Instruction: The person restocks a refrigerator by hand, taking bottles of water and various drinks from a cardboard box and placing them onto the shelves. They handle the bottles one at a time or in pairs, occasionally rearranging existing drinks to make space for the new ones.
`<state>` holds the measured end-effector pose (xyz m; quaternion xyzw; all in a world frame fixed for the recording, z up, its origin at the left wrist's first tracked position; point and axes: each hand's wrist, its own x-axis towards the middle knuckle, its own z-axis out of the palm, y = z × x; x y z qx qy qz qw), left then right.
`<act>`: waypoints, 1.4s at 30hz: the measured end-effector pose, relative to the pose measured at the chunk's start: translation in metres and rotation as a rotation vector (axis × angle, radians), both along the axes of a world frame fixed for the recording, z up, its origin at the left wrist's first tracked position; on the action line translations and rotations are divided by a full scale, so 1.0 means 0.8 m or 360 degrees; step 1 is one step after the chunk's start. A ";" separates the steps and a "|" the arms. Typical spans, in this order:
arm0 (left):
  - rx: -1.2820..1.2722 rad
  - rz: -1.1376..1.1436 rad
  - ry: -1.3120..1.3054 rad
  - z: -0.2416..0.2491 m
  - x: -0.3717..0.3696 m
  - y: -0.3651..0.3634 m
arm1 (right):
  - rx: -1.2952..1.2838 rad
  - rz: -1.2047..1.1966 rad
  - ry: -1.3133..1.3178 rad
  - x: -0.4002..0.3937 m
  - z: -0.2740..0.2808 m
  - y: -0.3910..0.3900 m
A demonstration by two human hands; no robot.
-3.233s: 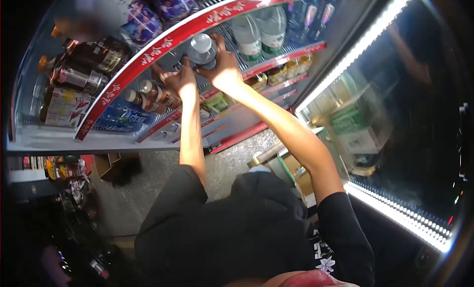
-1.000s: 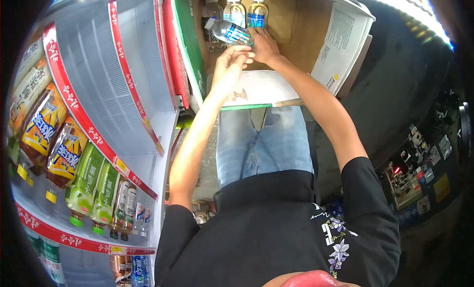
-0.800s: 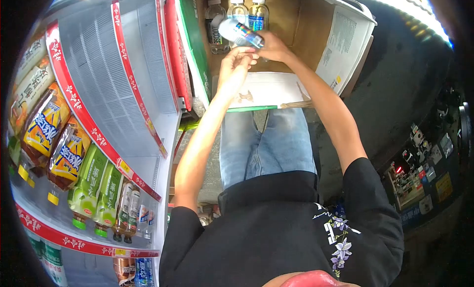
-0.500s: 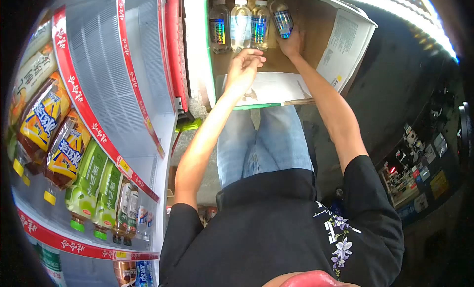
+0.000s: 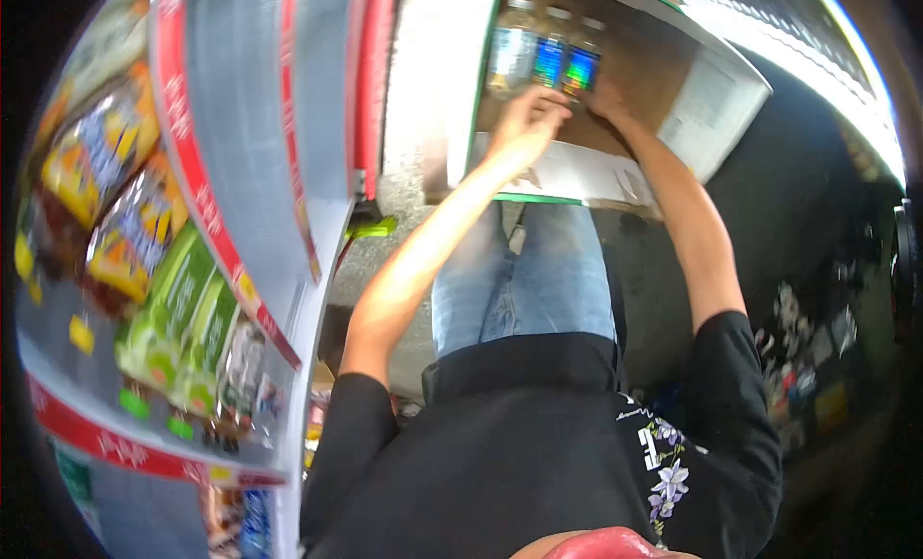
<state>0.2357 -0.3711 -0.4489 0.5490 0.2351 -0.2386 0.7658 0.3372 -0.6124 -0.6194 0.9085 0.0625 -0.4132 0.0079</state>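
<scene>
Inside the white cardboard box (image 5: 707, 117), three clear bottles show side by side. The left one (image 5: 512, 49) has a pale label; the middle one (image 5: 549, 59) and the right one (image 5: 581, 69) have shiny blue labels. My left hand (image 5: 531, 124) is at the bottles' lower ends, its fingers loosely bent and apart, with nothing seen in it. My right hand (image 5: 606, 99) is at the lower right side of the right bottle and grips it; some of its fingers are hidden. Motion blurs both hands a little.
On the left stands a shelf unit with red edge strips (image 5: 183, 126), holding orange-labelled bottles (image 5: 91, 160) and green-labelled bottles (image 5: 173, 319). The box's front flap (image 5: 577, 170) lies below my hands. A bright light strip (image 5: 798, 59) runs at the upper right.
The view has shifted, so the box appears further right. The rightmost bottle, tilted before, now stands close beside the others. Four bottles showed before; three show now. My hands are closer together.
</scene>
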 end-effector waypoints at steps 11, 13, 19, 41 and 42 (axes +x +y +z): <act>0.0520 0.0184 -0.0061 -0.056 0.015 -0.025 | -0.0006 0.0480 0.0071 0.012 -0.028 -0.007; 0.0572 0.0290 -0.0144 -0.065 0.000 -0.024 | 0.0211 0.0558 0.0119 0.005 -0.034 0.042; 0.0958 0.0770 -0.0716 0.106 -0.054 -0.007 | 0.0846 0.0457 0.0005 -0.039 0.131 0.063; 0.3056 0.1528 0.1027 0.350 -0.593 0.209 | 0.2431 0.2275 0.0020 -0.494 0.549 0.485; 0.2771 0.1356 0.1299 0.349 -0.597 0.212 | 0.2497 0.2277 -0.0045 -0.509 0.552 0.500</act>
